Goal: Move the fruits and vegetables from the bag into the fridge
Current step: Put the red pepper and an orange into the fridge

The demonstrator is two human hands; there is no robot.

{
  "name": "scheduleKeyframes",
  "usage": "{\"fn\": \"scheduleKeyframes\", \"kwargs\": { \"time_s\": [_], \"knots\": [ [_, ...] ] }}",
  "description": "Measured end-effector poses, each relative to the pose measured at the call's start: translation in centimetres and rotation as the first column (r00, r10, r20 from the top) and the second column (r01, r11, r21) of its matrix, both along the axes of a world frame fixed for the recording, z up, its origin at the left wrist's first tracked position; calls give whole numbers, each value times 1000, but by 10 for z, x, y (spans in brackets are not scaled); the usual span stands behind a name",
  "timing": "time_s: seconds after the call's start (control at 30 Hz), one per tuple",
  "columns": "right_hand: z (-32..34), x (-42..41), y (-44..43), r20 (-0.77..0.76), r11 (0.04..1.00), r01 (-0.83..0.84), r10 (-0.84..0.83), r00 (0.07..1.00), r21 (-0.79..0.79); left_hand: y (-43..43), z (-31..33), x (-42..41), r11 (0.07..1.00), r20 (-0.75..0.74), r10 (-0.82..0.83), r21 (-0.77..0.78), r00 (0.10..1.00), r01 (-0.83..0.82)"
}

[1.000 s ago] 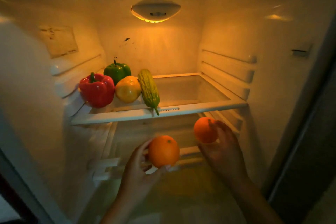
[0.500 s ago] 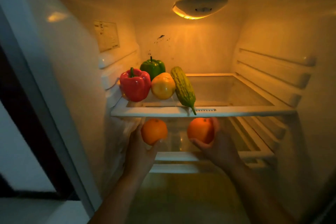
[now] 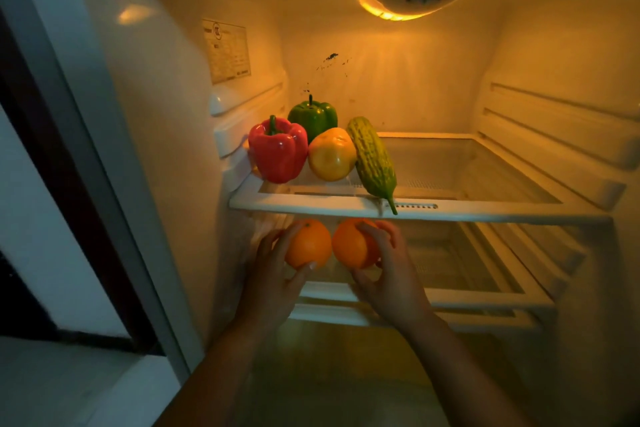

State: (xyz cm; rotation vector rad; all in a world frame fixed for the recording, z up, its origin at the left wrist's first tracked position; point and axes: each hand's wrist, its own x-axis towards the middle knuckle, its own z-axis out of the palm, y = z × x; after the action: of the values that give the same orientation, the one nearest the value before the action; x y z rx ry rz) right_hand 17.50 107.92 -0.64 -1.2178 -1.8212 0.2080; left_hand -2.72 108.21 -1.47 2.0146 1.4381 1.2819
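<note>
Bitter gourd (image 3: 372,158) stem frontward (oranges (image 3: 308,244) held below).

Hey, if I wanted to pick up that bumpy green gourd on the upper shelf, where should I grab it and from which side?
Probably grip the bitter gourd around its thick middle, coming from the right and front. It lies lengthwise with its stem tip over the shelf edge, the yellow fruit presses its left side, and its right is open.
</note>
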Motion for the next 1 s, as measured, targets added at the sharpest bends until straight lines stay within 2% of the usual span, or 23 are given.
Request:
{"fn": "scheduleKeyframes", "kwargs": {
  "time_s": [0.17, 0.43, 0.7, 1.0],
  "knots": [
    [-3, -3, -3, 12, 999, 34, -34, 999, 3, -2, 1, 1, 1000, -18, 8, 23, 1000, -8],
    [-5, -23, -1, 88, 996, 93, -94, 992, 17, 5, 6, -2, 972, -186, 195, 165, 963, -165],
    [-9, -30, 0, 104, 991, 133, -135, 985, 23, 5, 7, -7, 972, -290, 173, 202, 941, -117],
    [-11, -31, 3, 125, 990, 143, -144, 982, 22, 2, 7, -5, 967, -325, 217, 198, 920, -158]
  ]
}}
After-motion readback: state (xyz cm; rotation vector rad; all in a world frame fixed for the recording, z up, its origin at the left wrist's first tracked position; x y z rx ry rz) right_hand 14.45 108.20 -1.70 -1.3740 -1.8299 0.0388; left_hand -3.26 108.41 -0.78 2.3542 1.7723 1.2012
